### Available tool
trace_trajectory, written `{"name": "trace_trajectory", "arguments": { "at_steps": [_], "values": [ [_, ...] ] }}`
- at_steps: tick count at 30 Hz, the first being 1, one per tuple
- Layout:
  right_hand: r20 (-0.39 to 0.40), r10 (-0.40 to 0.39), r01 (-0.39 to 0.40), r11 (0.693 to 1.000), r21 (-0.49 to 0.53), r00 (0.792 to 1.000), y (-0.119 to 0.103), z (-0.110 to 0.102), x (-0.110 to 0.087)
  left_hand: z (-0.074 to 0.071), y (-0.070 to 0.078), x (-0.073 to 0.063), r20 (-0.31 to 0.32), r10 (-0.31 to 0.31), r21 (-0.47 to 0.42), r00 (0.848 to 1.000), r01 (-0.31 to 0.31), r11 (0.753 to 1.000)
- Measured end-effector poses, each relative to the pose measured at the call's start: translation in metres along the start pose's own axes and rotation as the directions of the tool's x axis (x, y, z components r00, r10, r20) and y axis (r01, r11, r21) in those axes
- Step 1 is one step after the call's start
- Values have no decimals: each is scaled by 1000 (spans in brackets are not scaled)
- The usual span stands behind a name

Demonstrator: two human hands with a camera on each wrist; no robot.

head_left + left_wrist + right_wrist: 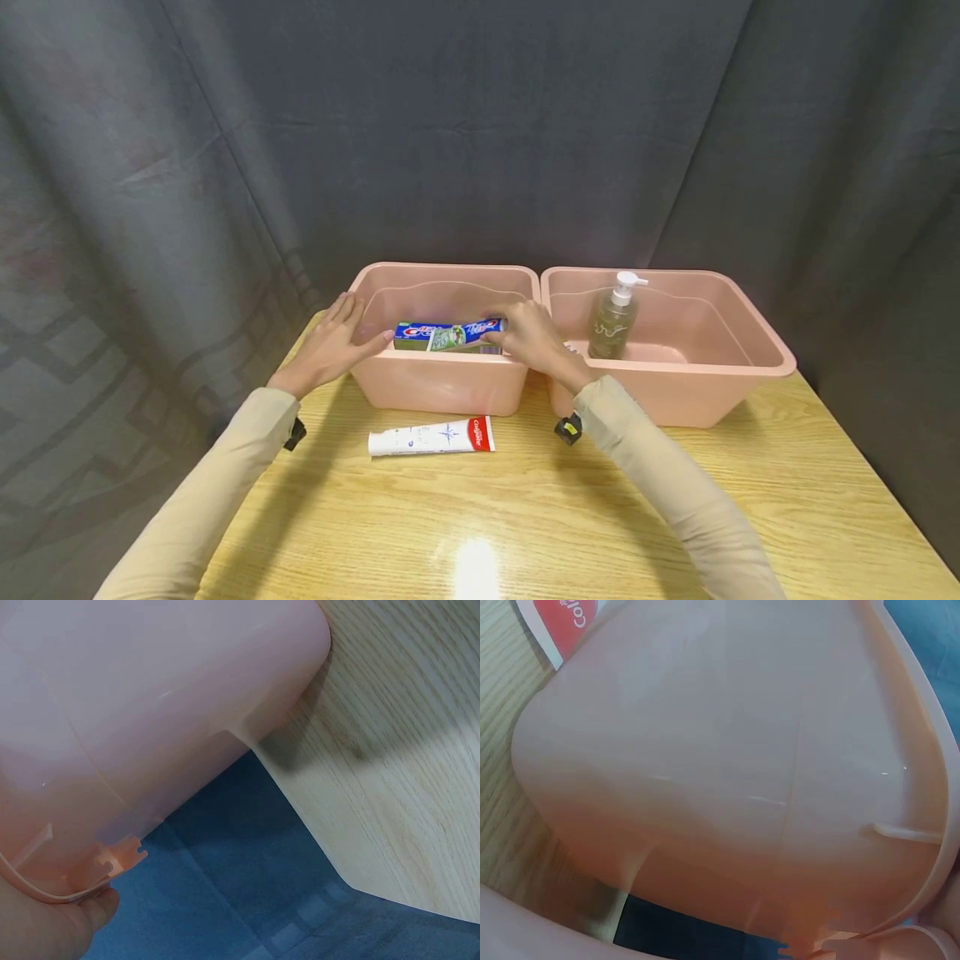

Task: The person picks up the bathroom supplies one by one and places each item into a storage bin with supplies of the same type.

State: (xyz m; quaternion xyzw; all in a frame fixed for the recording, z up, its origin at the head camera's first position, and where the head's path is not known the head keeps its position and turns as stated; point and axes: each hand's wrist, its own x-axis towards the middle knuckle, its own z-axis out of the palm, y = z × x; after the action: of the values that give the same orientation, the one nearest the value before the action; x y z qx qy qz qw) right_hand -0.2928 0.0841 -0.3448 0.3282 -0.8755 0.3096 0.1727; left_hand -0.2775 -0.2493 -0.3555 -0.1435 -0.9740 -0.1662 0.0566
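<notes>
My left hand [330,343] rests on the near left corner of the left pink bin [435,382], its fingers along the side rim and its thumb over the front rim. In the left wrist view, part of that hand [56,926] touches the bin's rim. My right hand [534,337] reaches over the same bin and pinches the blue end of a blue-and-green toothpaste tube [453,336]. Behind the tube lies a blue toothpaste box [418,331], partly covered by it. The right wrist view shows mostly the bin's outer wall [705,735], and the pinching fingers are hidden there.
A second pink bin [675,392] stands close on the right, holding a pump bottle [613,325] with a white top. On the wooden table [405,517], a white-and-red Colgate tube [431,437] lies in front of the left bin. A grey curtain [465,142] hangs behind.
</notes>
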Motion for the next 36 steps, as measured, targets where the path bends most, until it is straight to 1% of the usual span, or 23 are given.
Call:
{"name": "trace_trajectory", "arguments": {
  "at_steps": [9,17,27,31,36],
  "values": [
    [-7,-23,23,1000,-18,1000,1,5,-2,1,2,0,3,-2,4,1000,2,1000],
    [7,-11,12,999,-32,1000,0,3,-2,1,3,1,-11,13,6,1000,-13,1000],
    [11,10,-9,999,-52,1000,2,4,-3,3,3,2,-10,12,14,1000,-11,1000],
    [27,0,1,999,-36,1000,3,4,-2,3,5,3,-17,13,17,1000,-13,1000],
    [39,6,-6,1000,-1,999,4,3,-1,4,6,3,-22,20,21,1000,-20,1000]
  ]
}}
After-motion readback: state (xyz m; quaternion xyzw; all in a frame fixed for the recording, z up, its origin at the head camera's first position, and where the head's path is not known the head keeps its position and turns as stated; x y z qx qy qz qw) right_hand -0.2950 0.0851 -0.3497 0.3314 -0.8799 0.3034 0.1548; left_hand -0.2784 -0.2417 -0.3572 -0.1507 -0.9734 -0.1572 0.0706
